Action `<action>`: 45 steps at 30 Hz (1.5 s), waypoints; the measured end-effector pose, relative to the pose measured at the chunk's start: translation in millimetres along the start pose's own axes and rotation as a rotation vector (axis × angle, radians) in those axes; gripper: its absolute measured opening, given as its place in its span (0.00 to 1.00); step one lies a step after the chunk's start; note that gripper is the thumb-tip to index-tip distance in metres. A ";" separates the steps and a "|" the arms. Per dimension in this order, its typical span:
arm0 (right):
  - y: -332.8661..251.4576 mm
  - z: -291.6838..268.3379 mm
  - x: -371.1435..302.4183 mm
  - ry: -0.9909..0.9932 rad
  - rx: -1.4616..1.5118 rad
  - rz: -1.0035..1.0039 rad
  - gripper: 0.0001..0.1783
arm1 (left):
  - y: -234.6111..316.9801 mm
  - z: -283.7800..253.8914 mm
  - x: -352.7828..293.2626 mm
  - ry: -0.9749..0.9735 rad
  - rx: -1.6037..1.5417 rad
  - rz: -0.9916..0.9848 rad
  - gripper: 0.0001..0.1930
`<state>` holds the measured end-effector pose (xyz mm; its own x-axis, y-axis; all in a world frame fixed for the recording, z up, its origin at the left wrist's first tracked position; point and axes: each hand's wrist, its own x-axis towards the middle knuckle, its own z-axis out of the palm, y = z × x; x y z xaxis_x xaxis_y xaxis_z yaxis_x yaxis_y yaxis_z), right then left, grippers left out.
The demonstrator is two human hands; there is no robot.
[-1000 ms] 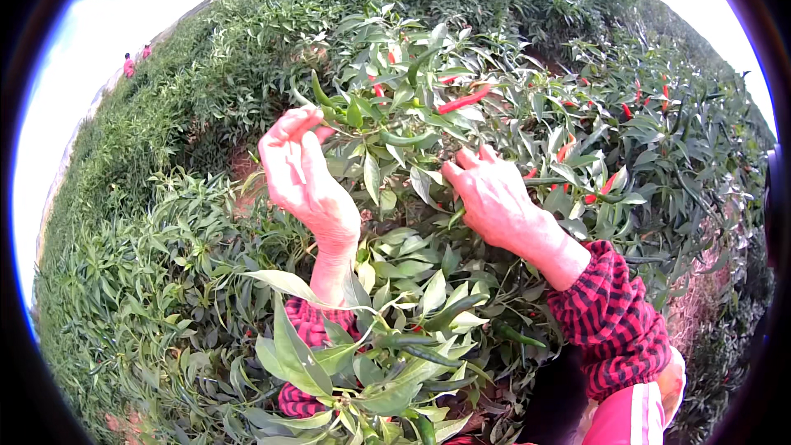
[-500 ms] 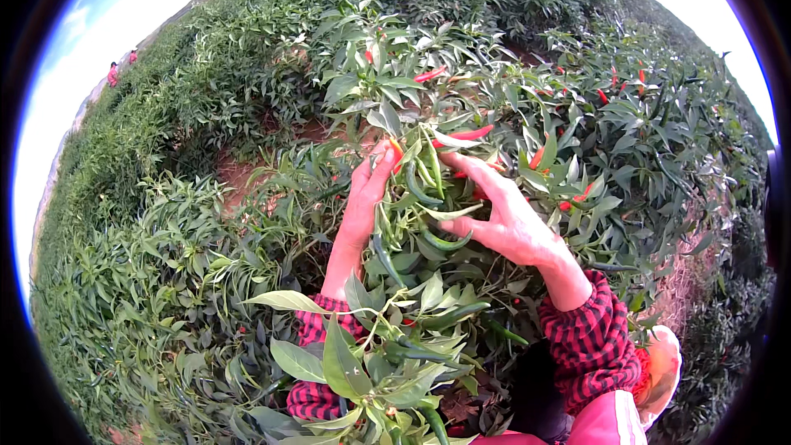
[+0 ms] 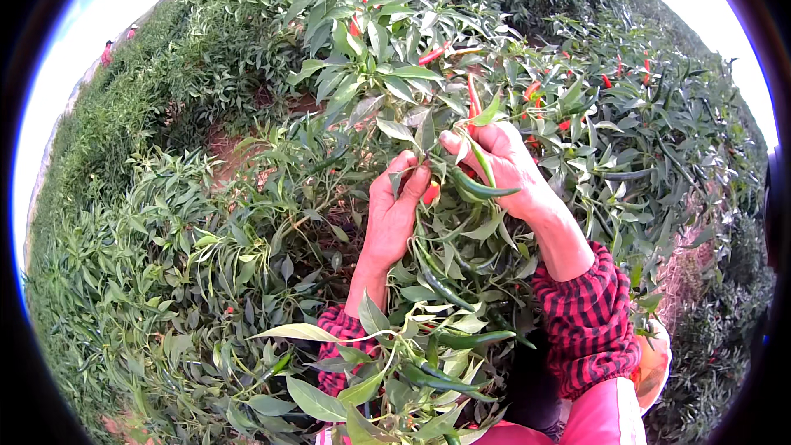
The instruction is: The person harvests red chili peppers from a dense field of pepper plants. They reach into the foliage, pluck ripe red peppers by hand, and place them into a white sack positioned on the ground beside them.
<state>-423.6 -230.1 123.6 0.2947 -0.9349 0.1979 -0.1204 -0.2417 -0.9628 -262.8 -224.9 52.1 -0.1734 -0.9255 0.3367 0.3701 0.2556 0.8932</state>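
Note:
My left hand [image 3: 394, 210] is closed among the leaves of a chili plant [image 3: 408, 82], thumb and forefinger pinched at a thin stem. Just beside its thumb shows a red chili with a yellowish patch [image 3: 432, 192]; whether the hand holds it I cannot tell. My right hand [image 3: 511, 169] is closed close by, its thumb toward the same stem. A long red chili [image 3: 474, 97] sticks up out of its curled fingers. Green chilies [image 3: 484, 189] hang in front of that hand and between the wrists. Leaves hide some of the fingertips.
A leafy branch with green chilies [image 3: 465, 339] rises between my forearms. More red chilies [image 3: 432, 54] hang on plants farther off. Dense rows of plants surround me, with bare reddish soil [image 3: 224, 152] at left. An orange-and-white rounded thing [image 3: 655, 363] is beside my right sleeve. Distant people [image 3: 106, 53] show at far left.
Both hands have come closer together; the left moved right and down. The long red chili has swung from lying across my right fingers to upright. My right fingers have curled in.

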 end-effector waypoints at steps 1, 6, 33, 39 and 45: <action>5.9 -2.1 -0.3 0.001 -0.158 -0.107 0.18 | 4.4 -1.7 -4.8 -0.012 0.108 -0.025 0.10; 5.4 3.7 -22.5 0.132 -0.043 -0.044 0.16 | -8.7 3.4 -12.2 -0.055 0.303 0.111 0.10; 16.7 56.6 -91.2 0.032 0.383 0.131 0.17 | -20.9 9.0 -37.9 0.292 -0.135 0.082 0.13; 16.5 30.1 -91.5 0.513 0.123 -0.018 0.12 | -9.8 5.4 -37.0 0.397 -0.347 -0.005 0.18; 13.9 50.9 -37.1 0.606 -0.164 -0.263 0.10 | -2.3 4.8 -43.0 0.454 -0.073 -0.089 0.13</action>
<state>-388.0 -185.5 93.6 -0.2434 -0.8087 0.5355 -0.2734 -0.4725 -0.8378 -260.5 -184.3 37.0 0.2040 -0.9756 0.0808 0.4375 0.1647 0.8840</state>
